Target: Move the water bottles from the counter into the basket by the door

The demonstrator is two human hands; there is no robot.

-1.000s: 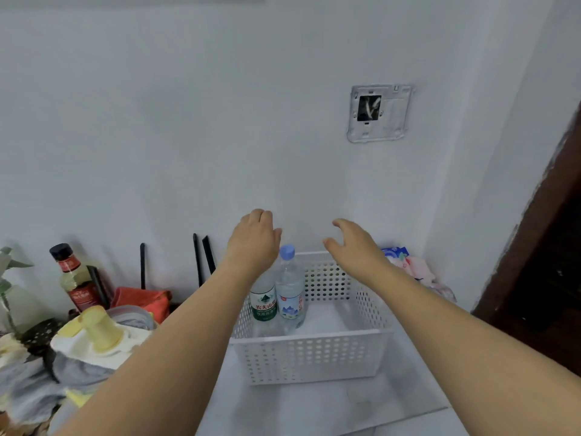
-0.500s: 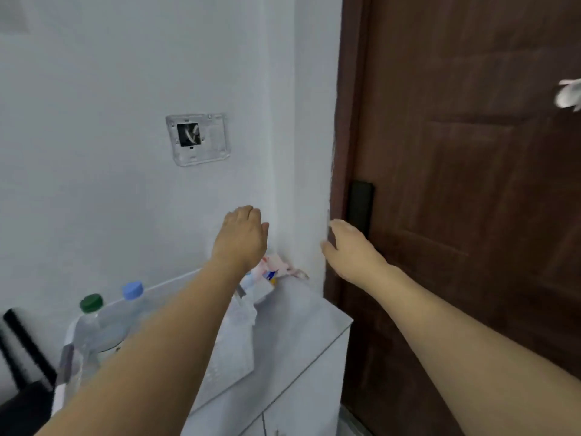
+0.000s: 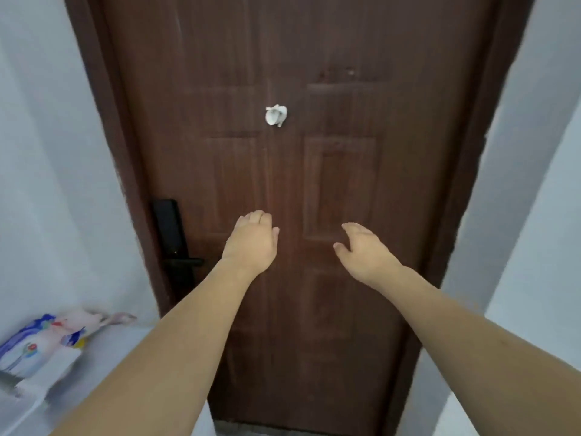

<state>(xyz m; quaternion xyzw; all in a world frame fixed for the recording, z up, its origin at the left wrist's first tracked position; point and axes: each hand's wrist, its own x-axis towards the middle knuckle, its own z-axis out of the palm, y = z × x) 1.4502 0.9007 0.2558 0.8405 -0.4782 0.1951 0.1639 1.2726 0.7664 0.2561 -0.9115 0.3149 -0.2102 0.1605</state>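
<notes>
**Both hands raised and empty before the door**

Your left hand (image 3: 251,239) is held out in front of the brown door (image 3: 314,168), back of the hand toward the camera, fingers bent loosely forward and holding nothing; the fingertips fold away from view, so the palm side is hidden. Your right hand (image 3: 364,250) is level with it and well apart, fingers spread and relaxed, thumb out, likewise empty. Neither hand touches the door.

The water bottles and the basket lie outside this view, so you cannot tell where they stand. At lower left, the counter (image 3: 103,344) is cut off by the edge of the picture; on it lies a soft printed packet (image 3: 44,344), blurred, its print unreadable.

On the door, a black lock plate with lever handle (image 3: 176,243) sits near the left jamb. A small white crumpled item (image 3: 276,115) is stuck at the door's centre line; what it is cannot be made out. White walls (image 3: 47,152) flank the frame.
</notes>
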